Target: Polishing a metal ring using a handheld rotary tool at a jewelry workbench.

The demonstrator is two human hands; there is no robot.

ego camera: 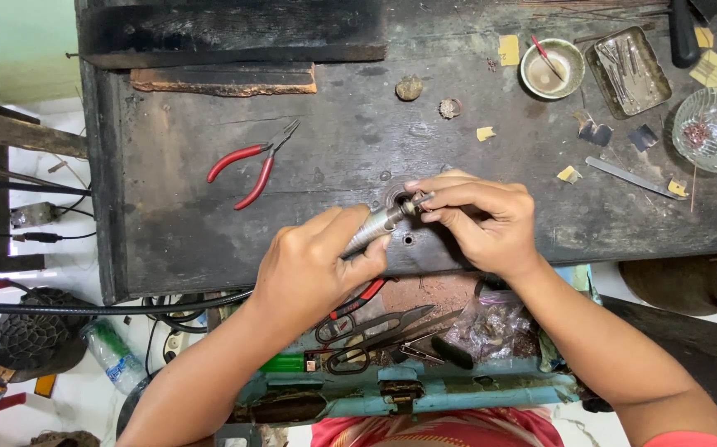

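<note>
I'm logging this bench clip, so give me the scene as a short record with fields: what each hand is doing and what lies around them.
Setting: dark, worn wooden workbench, seen from above
Left hand: wrapped around a metal rotary handpiece
Right hand: fingers pinching the handpiece's tip
Handpiece cable: runs off to the left, below the bench edge
Left of hands: red-handled pliers
Far right: small bowl, metal tray, cut-glass dish, flat metal file
Drawer below: shears, small tools
</note>
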